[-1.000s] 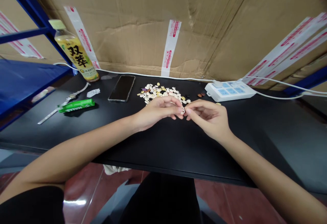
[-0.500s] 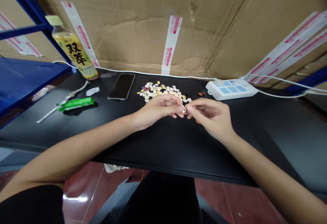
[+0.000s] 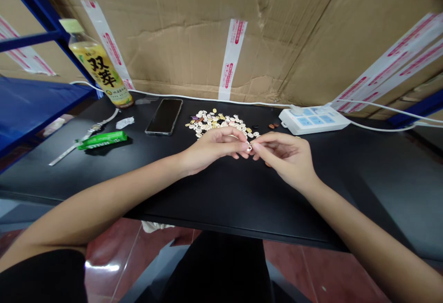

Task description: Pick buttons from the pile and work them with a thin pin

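Observation:
Between my two hands is a small white piece point(image 3: 249, 147), pinched at the fingertips just in front of the pile. My left hand point(image 3: 223, 146) grips it between thumb and index finger. From the right, my right hand point(image 3: 285, 155) pinches at the same piece, its fingertips nearly meeting those of the left. Behind my left hand a pile of small oval pieces point(image 3: 221, 122), mostly white with some yellow and purple, lies spread on the black table point(image 3: 207, 197). A few brown pieces point(image 3: 272, 126) lie to the right of the pile.
A black phone point(image 3: 165, 116) lies left of the pile. Farther left are a green packet point(image 3: 103, 140), a wristwatch point(image 3: 93, 129), a crumpled wrapper point(image 3: 125, 122) and an upright drink bottle point(image 3: 100, 70). A white power strip point(image 3: 314, 119) with cables sits at the back right, before a cardboard wall.

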Demonstrator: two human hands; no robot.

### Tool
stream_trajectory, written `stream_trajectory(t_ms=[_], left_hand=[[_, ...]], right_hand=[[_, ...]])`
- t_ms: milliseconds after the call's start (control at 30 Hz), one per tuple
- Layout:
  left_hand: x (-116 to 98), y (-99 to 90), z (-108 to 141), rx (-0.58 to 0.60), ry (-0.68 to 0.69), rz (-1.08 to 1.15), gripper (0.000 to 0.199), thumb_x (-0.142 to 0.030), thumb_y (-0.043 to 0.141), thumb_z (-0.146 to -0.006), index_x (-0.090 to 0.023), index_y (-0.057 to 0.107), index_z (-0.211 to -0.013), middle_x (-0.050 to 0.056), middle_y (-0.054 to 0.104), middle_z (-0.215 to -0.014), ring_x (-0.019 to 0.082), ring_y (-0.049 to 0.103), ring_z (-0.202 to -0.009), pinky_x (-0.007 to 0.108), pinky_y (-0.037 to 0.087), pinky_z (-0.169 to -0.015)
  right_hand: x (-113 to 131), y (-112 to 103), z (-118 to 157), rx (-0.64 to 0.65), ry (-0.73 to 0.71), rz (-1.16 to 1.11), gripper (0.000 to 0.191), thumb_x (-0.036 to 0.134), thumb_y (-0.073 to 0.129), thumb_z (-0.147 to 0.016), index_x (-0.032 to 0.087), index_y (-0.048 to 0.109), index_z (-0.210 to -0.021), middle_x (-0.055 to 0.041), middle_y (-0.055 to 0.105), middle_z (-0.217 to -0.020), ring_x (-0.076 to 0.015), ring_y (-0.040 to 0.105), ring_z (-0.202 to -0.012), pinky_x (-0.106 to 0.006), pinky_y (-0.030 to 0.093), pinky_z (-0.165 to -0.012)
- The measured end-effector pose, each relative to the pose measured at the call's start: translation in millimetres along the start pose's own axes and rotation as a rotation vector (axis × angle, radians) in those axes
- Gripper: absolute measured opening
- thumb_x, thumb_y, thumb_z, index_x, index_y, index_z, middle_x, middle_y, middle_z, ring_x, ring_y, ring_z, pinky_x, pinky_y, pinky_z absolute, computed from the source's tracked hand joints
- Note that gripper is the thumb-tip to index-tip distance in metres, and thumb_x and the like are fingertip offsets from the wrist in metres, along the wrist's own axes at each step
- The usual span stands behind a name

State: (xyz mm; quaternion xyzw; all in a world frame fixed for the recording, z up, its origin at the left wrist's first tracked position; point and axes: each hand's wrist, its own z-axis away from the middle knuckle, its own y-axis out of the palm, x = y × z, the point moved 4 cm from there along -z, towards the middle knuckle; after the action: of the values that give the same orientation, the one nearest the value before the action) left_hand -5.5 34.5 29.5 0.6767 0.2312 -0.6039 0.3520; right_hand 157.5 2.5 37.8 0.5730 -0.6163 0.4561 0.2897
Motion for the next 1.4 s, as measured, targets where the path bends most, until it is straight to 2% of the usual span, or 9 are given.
stream_trajectory(t_ms=[400, 633, 900, 1167, 1400], left_hand=[[1, -5.1, -3, -0.016, 0.043, -0.033, 0.017, -0.022, 0.069, -0.081, -0.011, 0.063, -0.093, 0.005, 0.069, -0.085, 0.013, 0.066, -0.082, 0.027, 0.047, -0.074], [2, -4.5, -2, -0.008, 0.025, -0.061, 0.018, -0.024, 0.071, -0.080, -0.012, 0.063, -0.090, 0.007, 0.070, -0.087, 0.015, 0.067, -0.083, 0.029, 0.048, -0.075], [3, -2.7, -2, 0.024, 0.030, -0.117, 0.017, -0.023, 0.070, -0.081, -0.011, 0.063, -0.091, 0.007, 0.069, -0.083, 0.013, 0.065, -0.080, 0.029, 0.048, -0.077], [-1, -2.5, -1, -0.001, 0.072, -0.174, 0.018, -0.021, 0.071, -0.080, -0.011, 0.067, -0.093, 0.005, 0.069, -0.086, 0.011, 0.064, -0.079, 0.029, 0.050, -0.083], [-1, -2.0, 0, -0.027, 0.107, -0.154, 0.020, -0.021, 0.074, -0.076, -0.011, 0.070, -0.093, 0.006, 0.071, -0.087, 0.012, 0.067, -0.081, 0.028, 0.052, -0.084]], right_hand=[[-1, -3, -3, 0.066, 0.028, -0.012, 0.010, 0.027, 0.070, -0.082, 0.020, 0.072, -0.088, -0.0041, 0.070, -0.082, -0.0142, 0.067, -0.067, -0.025, 0.058, -0.058], [-5, -9, -3, 0.034, 0.054, -0.016, 0.013, 0.031, 0.071, -0.082, 0.021, 0.072, -0.090, -0.0041, 0.070, -0.083, -0.0143, 0.066, -0.067, -0.027, 0.059, -0.061], [-2, -3, -5, 0.139, 0.066, -0.057, 0.006, 0.024, 0.069, -0.083, 0.019, 0.072, -0.087, -0.0027, 0.068, -0.081, -0.0113, 0.064, -0.067, -0.023, 0.056, -0.061], [-13, -3, -5, 0.200, 0.251, -0.258, 0.012, 0.027, 0.075, -0.078, 0.018, 0.070, -0.083, -0.0025, 0.069, -0.078, -0.0109, 0.063, -0.065, -0.024, 0.054, -0.059], [-17, -4, -2, 0.220, 0.324, -0.360, 0.011, 0.024, 0.076, -0.077, 0.018, 0.072, -0.083, -0.0024, 0.070, -0.079, -0.0101, 0.063, -0.066, -0.023, 0.053, -0.063]])
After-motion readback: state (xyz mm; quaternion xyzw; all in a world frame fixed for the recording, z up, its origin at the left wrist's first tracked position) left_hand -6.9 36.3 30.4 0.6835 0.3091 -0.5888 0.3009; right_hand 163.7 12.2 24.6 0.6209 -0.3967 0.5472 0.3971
